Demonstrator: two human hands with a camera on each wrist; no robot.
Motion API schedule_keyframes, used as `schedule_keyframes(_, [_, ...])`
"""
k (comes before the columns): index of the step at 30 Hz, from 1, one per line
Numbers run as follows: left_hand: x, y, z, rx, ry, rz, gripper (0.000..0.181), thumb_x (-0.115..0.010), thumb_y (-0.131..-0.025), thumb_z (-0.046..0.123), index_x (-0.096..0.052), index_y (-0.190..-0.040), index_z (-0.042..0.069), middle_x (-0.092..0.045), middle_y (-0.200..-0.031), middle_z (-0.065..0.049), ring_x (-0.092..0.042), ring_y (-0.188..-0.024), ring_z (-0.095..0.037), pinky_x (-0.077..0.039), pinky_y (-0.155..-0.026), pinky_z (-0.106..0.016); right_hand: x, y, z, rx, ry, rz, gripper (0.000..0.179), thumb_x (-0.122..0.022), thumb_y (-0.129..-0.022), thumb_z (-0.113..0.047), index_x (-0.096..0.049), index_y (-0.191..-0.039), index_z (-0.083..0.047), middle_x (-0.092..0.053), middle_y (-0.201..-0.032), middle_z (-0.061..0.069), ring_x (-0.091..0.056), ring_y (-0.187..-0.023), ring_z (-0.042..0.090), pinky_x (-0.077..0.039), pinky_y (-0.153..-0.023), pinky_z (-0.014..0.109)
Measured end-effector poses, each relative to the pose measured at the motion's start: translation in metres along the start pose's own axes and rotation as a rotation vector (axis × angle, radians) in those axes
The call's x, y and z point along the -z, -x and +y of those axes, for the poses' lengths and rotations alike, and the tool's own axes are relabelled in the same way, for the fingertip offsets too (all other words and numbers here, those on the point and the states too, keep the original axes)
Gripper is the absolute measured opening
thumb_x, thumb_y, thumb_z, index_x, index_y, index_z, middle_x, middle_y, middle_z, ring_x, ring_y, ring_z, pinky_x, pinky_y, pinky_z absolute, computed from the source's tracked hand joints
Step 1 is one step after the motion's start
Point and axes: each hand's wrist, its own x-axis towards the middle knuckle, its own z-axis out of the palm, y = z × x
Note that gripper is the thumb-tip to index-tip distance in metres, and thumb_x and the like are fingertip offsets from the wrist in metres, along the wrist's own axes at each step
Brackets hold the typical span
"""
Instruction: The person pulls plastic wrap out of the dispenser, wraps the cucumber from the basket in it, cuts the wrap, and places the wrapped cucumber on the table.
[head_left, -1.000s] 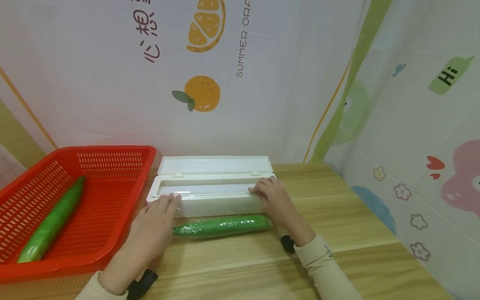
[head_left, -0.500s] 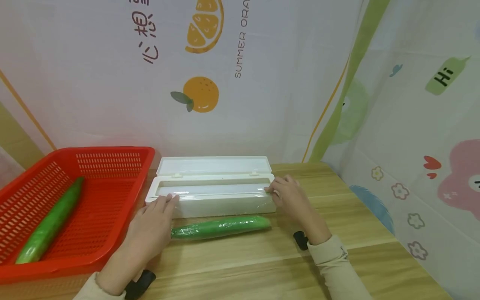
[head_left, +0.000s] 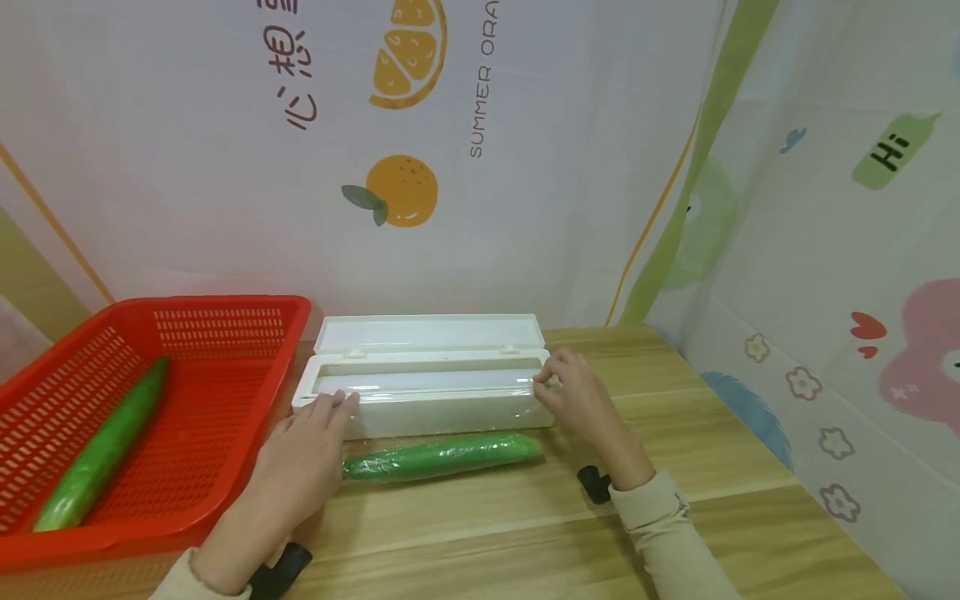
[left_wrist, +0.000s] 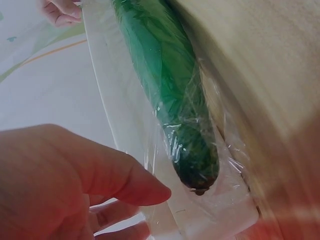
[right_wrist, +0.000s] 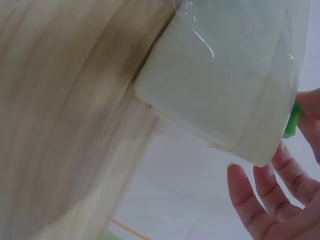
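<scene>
A white cling film dispenser (head_left: 450, 417) with its lid raised stands on the table, its film roll (head_left: 427, 382) showing inside. Clear film comes over its front edge and covers a cucumber (head_left: 442, 457) lying just before it. My left hand (head_left: 303, 454) rests its fingers on the dispenser's left front corner; the left wrist view shows the thumb (left_wrist: 145, 185) stretched out over the film. At the right end, my right hand (head_left: 581, 396) pinches a small green slide cutter (right_wrist: 292, 120) between thumb and finger. Its other fingers (right_wrist: 245, 192) spread loosely beside the dispenser's end.
At the left stands a red plastic basket (head_left: 247, 467) with another cucumber (head_left: 105, 450) in it. The wooden table (head_left: 480, 533) reaches to a printed cloth (head_left: 517, 217) behind. A second cloth (head_left: 810, 250) hangs on the right.
My right hand has moved a little to the right along the dispenser's front edge to its right end. The left hand has stayed on the left corner. The cucumbers have not moved.
</scene>
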Motion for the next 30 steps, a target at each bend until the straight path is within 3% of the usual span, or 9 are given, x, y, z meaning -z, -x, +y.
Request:
schedule_keyframes(9, [0.002, 0.001, -0.001, 0.012, 0.008, -0.002, 0.059, -0.066, -0.078, 0.007, -0.046, -0.133, 0.002, -0.051, -0.128, -0.02, -0.051, -0.113, -0.039, -0.043, -0.088, -0.058, 0.005, -0.001, 0.008, -0.107, -0.076, -0.07, 0.004, -0.059, -0.084, -0.01, -0.059, -0.082, -0.006, -0.053, -0.105, 0.013, -0.053, -0.088, 0.027, -0.047, -0.07, 0.034])
schedule_keyframes(14, [0.002, -0.001, -0.001, 0.017, 0.041, 0.023, 0.059, -0.068, -0.075, 0.007, -0.049, -0.13, 0.001, -0.053, -0.125, -0.02, -0.052, -0.11, -0.039, -0.045, -0.085, -0.056, 0.007, 0.001, 0.003, -0.099, 0.028, -0.076, 0.009, -0.058, -0.087, -0.011, -0.062, -0.091, -0.004, -0.054, -0.105, 0.013, -0.052, -0.089, 0.024, -0.048, -0.073, 0.036])
schedule_keyframes(18, [0.002, -0.002, -0.001, 0.017, 0.066, 0.045, 0.059, -0.07, -0.073, 0.006, -0.05, -0.128, 0.0, -0.054, -0.123, -0.021, -0.053, -0.108, -0.04, -0.047, -0.083, -0.056, 0.012, 0.006, -0.009, -0.01, 0.086, -0.02, 0.01, -0.06, -0.087, -0.008, -0.061, -0.095, -0.003, -0.054, -0.105, 0.013, -0.051, -0.094, 0.025, -0.048, -0.073, 0.035])
schedule_keyframes(21, [0.003, -0.003, 0.0, 0.001, 0.081, 0.098, 0.056, -0.068, -0.074, 0.005, -0.051, -0.127, -0.001, -0.054, -0.122, -0.021, -0.055, -0.105, -0.039, -0.048, -0.082, -0.054, 0.014, 0.009, -0.023, 0.166, 0.095, 0.019, 0.007, -0.063, -0.084, -0.003, -0.06, -0.09, -0.004, -0.057, -0.095, 0.01, -0.055, -0.087, 0.023, -0.049, -0.069, 0.03])
schedule_keyframes(23, [0.003, -0.004, 0.001, -0.013, 0.092, 0.152, 0.053, -0.066, -0.076, 0.004, -0.051, -0.126, -0.002, -0.054, -0.122, -0.021, -0.056, -0.105, -0.038, -0.049, -0.081, -0.053, 0.013, 0.01, -0.033, 0.284, 0.099, -0.031, 0.006, -0.063, -0.083, -0.002, -0.06, -0.087, -0.005, -0.059, -0.088, 0.006, -0.057, -0.082, 0.019, -0.05, -0.068, 0.027])
schedule_keyframes(25, [0.004, -0.004, 0.003, -0.024, 0.102, 0.213, 0.049, -0.064, -0.075, 0.002, -0.053, -0.123, -0.002, -0.054, -0.121, -0.021, -0.056, -0.105, -0.037, -0.049, -0.083, -0.051, 0.01, 0.013, -0.043, 0.349, 0.104, -0.159, 0.004, -0.062, -0.085, -0.005, -0.061, -0.089, -0.006, -0.059, -0.086, 0.002, -0.058, -0.077, 0.015, -0.049, -0.067, 0.024])
schedule_keyframes(28, [0.006, -0.005, 0.01, -0.025, 0.12, 0.254, 0.039, -0.065, -0.073, 0.0, -0.06, -0.111, 0.0, -0.058, -0.113, -0.017, -0.058, -0.097, -0.033, -0.051, -0.076, -0.045, 0.003, 0.018, -0.055, 0.34, 0.131, -0.358, 0.008, -0.061, -0.088, -0.011, -0.063, -0.095, -0.008, -0.06, -0.092, 0.0, -0.058, -0.082, 0.012, -0.049, -0.071, 0.024])
schedule_keyframes(30, [0.007, -0.004, 0.016, -0.026, 0.147, 0.213, 0.029, -0.066, -0.072, -0.001, -0.064, -0.101, 0.004, -0.061, -0.101, -0.011, -0.06, -0.085, -0.027, -0.052, -0.067, -0.038, -0.002, 0.021, -0.061, 0.321, 0.166, -0.429, 0.013, -0.062, -0.089, -0.014, -0.064, -0.1, -0.008, -0.058, -0.097, 0.0, -0.057, -0.086, 0.012, -0.049, -0.074, 0.024])
